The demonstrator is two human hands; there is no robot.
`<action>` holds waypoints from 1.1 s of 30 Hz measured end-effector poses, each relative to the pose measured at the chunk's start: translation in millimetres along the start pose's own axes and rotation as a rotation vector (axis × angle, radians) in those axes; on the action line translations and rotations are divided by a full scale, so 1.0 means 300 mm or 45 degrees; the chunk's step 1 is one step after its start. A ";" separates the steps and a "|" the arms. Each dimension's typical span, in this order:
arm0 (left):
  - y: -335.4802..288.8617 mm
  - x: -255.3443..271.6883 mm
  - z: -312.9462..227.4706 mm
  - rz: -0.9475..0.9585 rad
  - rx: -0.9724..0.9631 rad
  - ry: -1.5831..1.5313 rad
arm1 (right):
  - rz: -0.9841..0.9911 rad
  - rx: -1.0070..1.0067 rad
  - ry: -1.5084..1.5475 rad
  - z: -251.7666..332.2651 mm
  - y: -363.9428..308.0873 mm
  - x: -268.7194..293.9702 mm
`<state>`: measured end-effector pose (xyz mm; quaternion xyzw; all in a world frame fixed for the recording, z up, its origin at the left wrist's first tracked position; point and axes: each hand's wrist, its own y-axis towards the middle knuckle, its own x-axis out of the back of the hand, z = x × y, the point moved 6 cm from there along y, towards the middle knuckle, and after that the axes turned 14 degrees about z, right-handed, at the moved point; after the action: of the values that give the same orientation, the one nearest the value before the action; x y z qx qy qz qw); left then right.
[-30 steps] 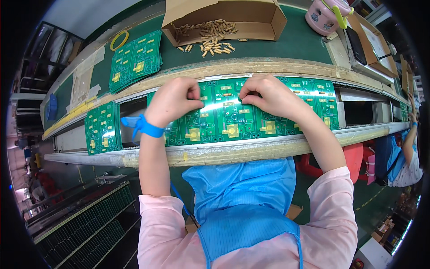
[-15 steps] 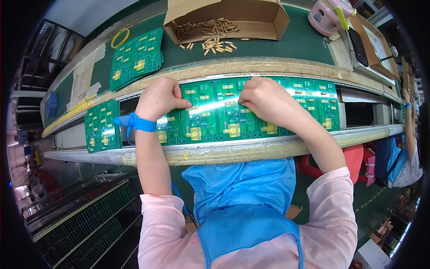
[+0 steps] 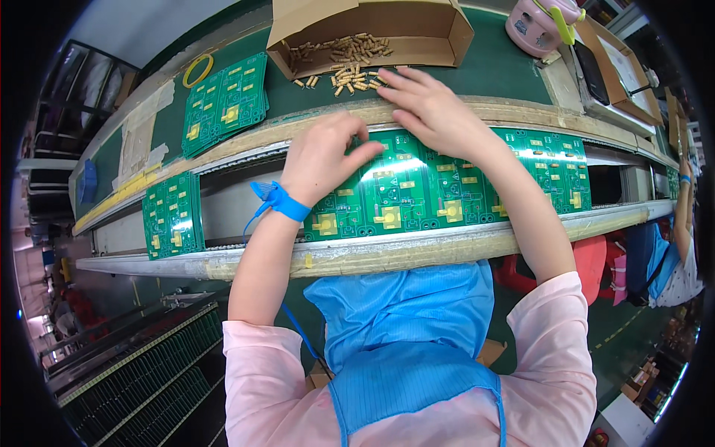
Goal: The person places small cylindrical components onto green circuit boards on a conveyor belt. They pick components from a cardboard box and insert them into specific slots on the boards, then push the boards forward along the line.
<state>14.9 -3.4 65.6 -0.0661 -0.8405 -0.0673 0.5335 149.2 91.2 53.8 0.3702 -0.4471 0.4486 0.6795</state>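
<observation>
Green circuit boards (image 3: 350,212) with yellow pads lie side by side in the rail track in front of me. My left hand (image 3: 324,156), with a blue wrist strap (image 3: 283,203), hovers over the left part of these boards. Its thumb and forefinger stand apart, and nothing shows between them. My right hand (image 3: 439,115) reaches past the far rail, fingers outstretched, the tips at the near right of a loose pile of small tan cylindrical components (image 3: 350,78) with wire leads. A few similar parts sit on the boards at the right, partly behind my right forearm.
Behind the pile stands an open cardboard box (image 3: 439,48) holding more components. Stacked boards (image 3: 227,97) lie at the far left beside a yellow tape roll (image 3: 198,70); another stack (image 3: 173,216) sits in the track. A pink container (image 3: 540,30) stands far right. Another person works at right.
My right hand has left the boards and moved up to the component pile, its fingers opening. My left hand has shifted right, and the row of boards has slid right along the track.
</observation>
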 end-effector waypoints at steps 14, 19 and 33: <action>-0.020 0.037 0.134 -0.328 0.116 0.093 | -0.225 -0.435 0.104 -0.127 -0.071 0.081; -0.029 0.050 0.108 -0.417 0.129 0.088 | -0.205 -0.435 -0.134 -0.117 -0.068 0.054; -0.024 -0.043 -0.016 -0.032 -0.100 -0.331 | -0.245 -0.387 -0.030 -0.124 -0.104 0.083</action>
<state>23.2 -11.8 55.7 -0.0845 -0.9001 -0.0978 0.4162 193.8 121.7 61.8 0.3093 -0.4803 0.3044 0.7622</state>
